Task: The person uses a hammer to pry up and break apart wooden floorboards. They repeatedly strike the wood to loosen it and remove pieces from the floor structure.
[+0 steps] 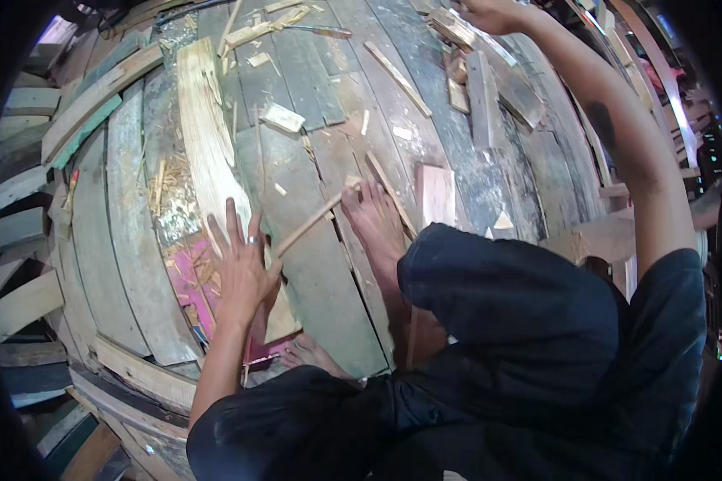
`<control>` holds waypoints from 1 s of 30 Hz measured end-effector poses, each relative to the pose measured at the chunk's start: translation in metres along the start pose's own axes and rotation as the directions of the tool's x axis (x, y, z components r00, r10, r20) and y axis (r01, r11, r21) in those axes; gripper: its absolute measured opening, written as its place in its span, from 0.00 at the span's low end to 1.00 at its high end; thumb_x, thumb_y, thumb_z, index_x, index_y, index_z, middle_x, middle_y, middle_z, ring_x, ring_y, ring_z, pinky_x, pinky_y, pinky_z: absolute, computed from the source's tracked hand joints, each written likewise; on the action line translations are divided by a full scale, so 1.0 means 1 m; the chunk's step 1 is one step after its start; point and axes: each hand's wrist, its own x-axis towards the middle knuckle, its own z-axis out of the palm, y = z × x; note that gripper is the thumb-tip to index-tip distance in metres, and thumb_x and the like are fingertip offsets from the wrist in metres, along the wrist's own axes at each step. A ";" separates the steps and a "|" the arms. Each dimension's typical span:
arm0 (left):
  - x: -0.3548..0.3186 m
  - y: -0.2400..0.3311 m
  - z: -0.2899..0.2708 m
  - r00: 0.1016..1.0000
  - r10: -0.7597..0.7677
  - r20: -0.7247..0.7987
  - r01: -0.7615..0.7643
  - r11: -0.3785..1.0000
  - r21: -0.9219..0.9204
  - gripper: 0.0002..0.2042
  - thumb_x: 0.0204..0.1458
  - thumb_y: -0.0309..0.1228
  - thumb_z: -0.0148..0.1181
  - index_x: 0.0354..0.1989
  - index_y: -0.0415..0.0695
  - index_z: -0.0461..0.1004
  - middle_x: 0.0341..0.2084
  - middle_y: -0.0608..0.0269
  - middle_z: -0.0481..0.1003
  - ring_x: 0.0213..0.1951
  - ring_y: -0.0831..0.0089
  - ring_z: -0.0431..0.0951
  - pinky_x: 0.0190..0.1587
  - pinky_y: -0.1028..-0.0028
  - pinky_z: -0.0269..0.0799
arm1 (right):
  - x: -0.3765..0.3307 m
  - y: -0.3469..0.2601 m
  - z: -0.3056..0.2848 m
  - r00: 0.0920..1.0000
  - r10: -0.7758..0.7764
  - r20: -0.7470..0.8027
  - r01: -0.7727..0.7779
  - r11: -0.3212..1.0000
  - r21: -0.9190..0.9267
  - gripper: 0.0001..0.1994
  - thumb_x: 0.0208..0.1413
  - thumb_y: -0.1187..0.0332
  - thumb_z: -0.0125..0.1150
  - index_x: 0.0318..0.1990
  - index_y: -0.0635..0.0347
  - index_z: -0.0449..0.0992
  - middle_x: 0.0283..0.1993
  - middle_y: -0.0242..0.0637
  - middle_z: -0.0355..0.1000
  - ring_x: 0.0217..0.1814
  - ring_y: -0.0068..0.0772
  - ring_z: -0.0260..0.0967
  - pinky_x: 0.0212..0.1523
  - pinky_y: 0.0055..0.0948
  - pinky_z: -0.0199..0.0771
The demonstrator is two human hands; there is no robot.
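Observation:
A long pale board (204,120) with a rough, split face runs away from me at the left. My left hand (247,252) rests on its near part, fingers spread, a ring on one of them. The board's near end shows beyond my wrist, close to my foot. My right arm is stretched far forward and to the right. At the top edge my right hand (493,14) is partly cut off, just above a small wood block (452,28); its fingers are too hidden to tell what they do.
Wood shavings (162,188) and a pink sheet (191,280) lie beside the board. Thin sticks (397,78) and offcuts (283,118) are scattered over the plank floor (329,297). Near my bare foot (373,216) lies a reddish block (436,192). Stacked timber (28,309) lines the left side.

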 end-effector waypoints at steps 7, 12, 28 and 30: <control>-0.065 -0.093 -0.038 0.999 -0.006 0.045 0.004 0.999 0.037 0.45 0.43 0.37 0.76 0.73 0.43 0.64 0.79 0.34 0.46 0.75 0.32 0.55 0.75 0.46 0.59 | 0.012 0.128 0.037 0.986 0.059 -0.157 -0.054 0.998 0.036 0.27 0.67 0.42 0.61 0.58 0.57 0.73 0.57 0.52 0.78 0.59 0.46 0.76 0.59 0.42 0.73; -0.084 -0.099 -0.075 0.981 -0.099 0.169 0.114 0.990 -0.086 0.44 0.44 0.30 0.75 0.74 0.47 0.64 0.79 0.39 0.50 0.76 0.38 0.56 0.76 0.51 0.60 | 0.044 0.163 0.099 0.950 0.260 -0.171 -0.216 0.946 0.243 0.43 0.58 0.37 0.69 0.68 0.64 0.70 0.61 0.57 0.77 0.63 0.58 0.76 0.66 0.44 0.73; -0.077 -0.118 -0.198 0.887 -0.403 0.225 0.376 0.914 0.153 0.32 0.58 0.24 0.64 0.74 0.47 0.65 0.78 0.47 0.56 0.77 0.41 0.57 0.76 0.49 0.58 | 0.027 -0.131 0.236 0.854 0.133 -0.502 -0.016 0.973 0.231 0.25 0.70 0.56 0.49 0.69 0.57 0.67 0.73 0.55 0.66 0.71 0.58 0.69 0.68 0.58 0.69; -0.084 -0.111 -0.209 0.922 -0.328 0.204 0.283 0.934 0.218 0.26 0.61 0.24 0.62 0.70 0.44 0.69 0.75 0.49 0.61 0.76 0.43 0.61 0.75 0.51 0.62 | -0.056 -0.260 0.276 0.949 -0.169 -0.265 0.250 0.918 0.308 0.23 0.71 0.57 0.47 0.69 0.56 0.67 0.74 0.55 0.65 0.72 0.58 0.69 0.68 0.59 0.69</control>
